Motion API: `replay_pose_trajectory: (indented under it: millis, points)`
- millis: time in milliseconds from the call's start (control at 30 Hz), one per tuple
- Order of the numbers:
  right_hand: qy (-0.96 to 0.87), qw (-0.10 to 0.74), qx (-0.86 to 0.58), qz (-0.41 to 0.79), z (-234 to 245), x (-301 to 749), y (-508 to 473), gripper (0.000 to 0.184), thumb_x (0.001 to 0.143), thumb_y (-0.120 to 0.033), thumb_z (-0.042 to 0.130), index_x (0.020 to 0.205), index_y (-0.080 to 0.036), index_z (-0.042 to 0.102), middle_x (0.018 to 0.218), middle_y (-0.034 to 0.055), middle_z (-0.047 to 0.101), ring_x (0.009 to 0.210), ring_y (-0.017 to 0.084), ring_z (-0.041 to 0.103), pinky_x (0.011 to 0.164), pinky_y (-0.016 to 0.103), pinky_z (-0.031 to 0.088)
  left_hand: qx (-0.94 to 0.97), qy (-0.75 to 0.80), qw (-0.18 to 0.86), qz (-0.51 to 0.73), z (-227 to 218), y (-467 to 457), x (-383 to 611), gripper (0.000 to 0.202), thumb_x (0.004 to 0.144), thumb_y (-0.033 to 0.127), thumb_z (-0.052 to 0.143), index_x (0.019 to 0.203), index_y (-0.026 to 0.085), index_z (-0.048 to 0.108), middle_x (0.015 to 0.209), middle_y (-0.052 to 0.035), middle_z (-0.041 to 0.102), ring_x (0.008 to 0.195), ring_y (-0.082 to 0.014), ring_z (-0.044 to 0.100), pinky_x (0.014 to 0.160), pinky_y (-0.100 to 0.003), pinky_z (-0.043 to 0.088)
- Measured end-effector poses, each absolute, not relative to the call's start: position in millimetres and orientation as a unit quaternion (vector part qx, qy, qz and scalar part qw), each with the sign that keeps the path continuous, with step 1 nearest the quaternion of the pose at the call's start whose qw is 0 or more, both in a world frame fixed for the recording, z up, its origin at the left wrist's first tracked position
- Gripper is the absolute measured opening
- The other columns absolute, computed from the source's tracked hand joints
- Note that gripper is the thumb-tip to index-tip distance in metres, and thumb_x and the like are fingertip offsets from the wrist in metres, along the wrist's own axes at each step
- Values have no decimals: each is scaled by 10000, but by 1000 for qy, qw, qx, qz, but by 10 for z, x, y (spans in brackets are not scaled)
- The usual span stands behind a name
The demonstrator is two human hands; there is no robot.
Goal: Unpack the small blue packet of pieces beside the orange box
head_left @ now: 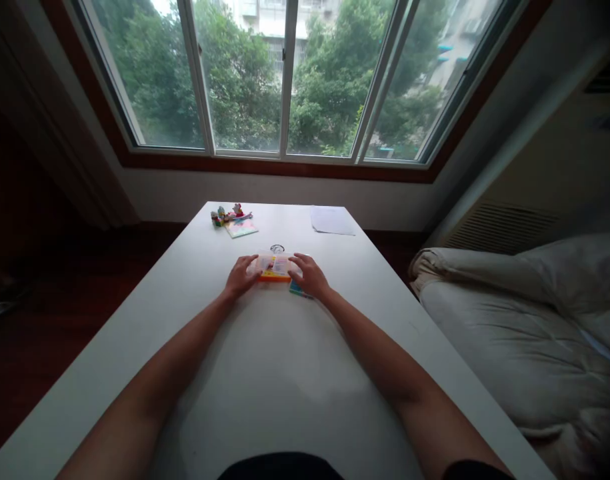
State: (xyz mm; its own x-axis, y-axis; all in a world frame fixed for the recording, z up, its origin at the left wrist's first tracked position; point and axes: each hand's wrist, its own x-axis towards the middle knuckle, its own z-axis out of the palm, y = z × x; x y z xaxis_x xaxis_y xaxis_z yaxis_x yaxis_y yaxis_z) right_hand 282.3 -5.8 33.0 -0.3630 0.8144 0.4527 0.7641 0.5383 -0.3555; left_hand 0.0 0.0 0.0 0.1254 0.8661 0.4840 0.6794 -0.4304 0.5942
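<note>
A small box (pixel 275 267) with a clear top and an orange lower edge lies on the white table, a yellow and white label showing on it. At its left end is my left hand (pixel 243 274), thumb and fingers around that side. My right hand (pixel 307 274) grips the opposite end in the same way. Partly under my right hand sits a flat blue-green item (pixel 298 289), whose kind I cannot make out. Just beyond the box lies a dark, thin ring-shaped thing (pixel 277 248). The box's contents are too small to tell.
Several small colourful figurines (pixel 225 215) stand at the table's far left, beside a pastel booklet or card (pixel 241 228). White paper sheets (pixel 332 220) lie at the far right. A light-covered sofa or bed (pixel 485 333) is right of the table (pixel 285 387); a window (pixel 285 80) is ahead.
</note>
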Motion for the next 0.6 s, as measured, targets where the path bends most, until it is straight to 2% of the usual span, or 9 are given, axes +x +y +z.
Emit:
replay_pose_trajectory:
  millis: [100,200,267,400,500,600]
  points:
    - [-852,264,-452,32,315,2732,-101,541,943,-396,626,1453,-244,533,1554,109,440,1430,278,394,1177,450,357,745,518,94,411,25,-27,-17,514,868,412,674,1347,248,586,1301,-88,607,1158,-260,613,1022,-424,511]
    - [-858,245,-452,18,335,2664,-139,540,922,-397,657,1424,-236,542,1541,123,447,1435,295,380,1179,470,343,740,532,71,405,57,-70,-7,524,828,474,715,1279,243,582,1255,-91,628,1130,-278,621,985,-435,516]
    - [-845,255,-470,16,372,2610,-182,478,924,-439,653,1346,-230,574,1462,129,511,1365,291,446,1130,456,396,736,545,66,397,78,-93,4,489,814,463,721,1226,244,575,1200,-84,643,1095,-283,631,955,-440,518]
    - [-801,278,-529,17,428,2460,-272,410,897,-522,670,1161,-220,588,1234,126,580,1109,270,565,919,394,511,733,557,69,384,112,-115,7,402,812,365,683,1174,249,551,1167,-71,637,1074,-277,625,933,-438,510]
    - [-790,278,-547,8,412,2427,-267,335,884,-434,689,1112,-222,567,1204,116,552,1033,252,570,828,357,516,721,573,66,383,128,-123,-7,384,798,339,669,1148,244,541,1145,-73,623,1062,-277,616,926,-437,508]
    - [-782,289,-551,25,371,2576,-175,272,885,-352,668,1098,-228,553,1206,97,531,997,228,576,798,335,510,706,590,58,387,129,-119,-45,412,781,343,678,1151,240,530,1132,-79,613,1066,-284,612,936,-444,504]
